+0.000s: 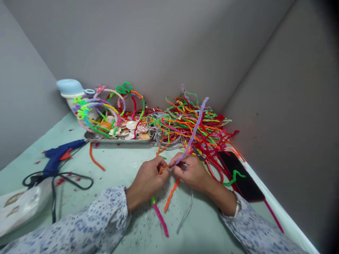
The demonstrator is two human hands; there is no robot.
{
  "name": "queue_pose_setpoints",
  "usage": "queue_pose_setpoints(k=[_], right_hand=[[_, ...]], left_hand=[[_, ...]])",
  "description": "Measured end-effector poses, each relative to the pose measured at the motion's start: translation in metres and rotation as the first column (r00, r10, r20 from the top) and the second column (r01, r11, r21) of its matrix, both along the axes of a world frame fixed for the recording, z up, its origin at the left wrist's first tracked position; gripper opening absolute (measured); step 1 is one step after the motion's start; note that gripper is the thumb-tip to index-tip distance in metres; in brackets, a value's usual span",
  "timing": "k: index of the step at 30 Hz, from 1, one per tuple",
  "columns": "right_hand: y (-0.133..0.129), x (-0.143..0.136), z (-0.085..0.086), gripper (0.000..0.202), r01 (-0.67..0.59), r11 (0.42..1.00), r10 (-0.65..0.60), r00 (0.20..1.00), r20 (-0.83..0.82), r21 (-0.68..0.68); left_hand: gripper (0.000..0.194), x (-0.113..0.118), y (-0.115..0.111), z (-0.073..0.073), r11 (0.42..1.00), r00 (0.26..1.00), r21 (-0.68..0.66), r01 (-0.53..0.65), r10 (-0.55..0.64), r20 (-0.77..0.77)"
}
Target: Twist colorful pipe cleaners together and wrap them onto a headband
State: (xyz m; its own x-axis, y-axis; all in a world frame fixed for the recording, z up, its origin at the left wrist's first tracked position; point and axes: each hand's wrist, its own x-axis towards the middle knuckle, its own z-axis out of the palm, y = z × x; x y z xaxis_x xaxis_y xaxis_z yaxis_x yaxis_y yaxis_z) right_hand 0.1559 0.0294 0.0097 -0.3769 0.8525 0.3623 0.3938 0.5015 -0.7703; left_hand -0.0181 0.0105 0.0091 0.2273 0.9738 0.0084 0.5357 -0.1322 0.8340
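Note:
My left hand [150, 178] pinches an orange fuzzy stem [163, 169] between thumb and fingers. Close beside it, nearly touching, my right hand [192, 173] grips the lower end of a long purple fuzzy stem [197, 123], which slants up to the right. The two stems meet at the fingertips; how they join is too small to tell. Below the hands, a magenta stem with a green tip [160, 218], an orange piece [171, 195] and a grey wire [186, 213] hang or lie; their upper ends are hidden.
A metal tray [119, 141] holds shells and fuzzy rings, near a blue-lidded bottle [70, 88]. A blue glue gun [57, 155] with a black cord lies left, beside a plastic bag [29, 204]. A colourful stem pile [185, 123], red-handled scissors [215, 169] and a phone [245, 180] are right.

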Motion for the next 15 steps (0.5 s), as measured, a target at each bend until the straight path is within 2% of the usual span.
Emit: queue_pose_setpoints(k=[11,15], right_hand=[[0.0022,0.0032,-0.0023,0.02,-0.037,0.995,0.034,0.999,0.042,0.093],[0.0042,0.0055,-0.0045,0.018,-0.036,0.998,0.035,0.999,0.018,0.058]], left_hand=[[0.009,0.0,0.0036,-0.0036,0.997,0.995,-0.079,0.001,0.006,0.096],[0.011,0.0001,0.0072,-0.0027,0.991,0.983,-0.135,0.002,0.023,0.183]])
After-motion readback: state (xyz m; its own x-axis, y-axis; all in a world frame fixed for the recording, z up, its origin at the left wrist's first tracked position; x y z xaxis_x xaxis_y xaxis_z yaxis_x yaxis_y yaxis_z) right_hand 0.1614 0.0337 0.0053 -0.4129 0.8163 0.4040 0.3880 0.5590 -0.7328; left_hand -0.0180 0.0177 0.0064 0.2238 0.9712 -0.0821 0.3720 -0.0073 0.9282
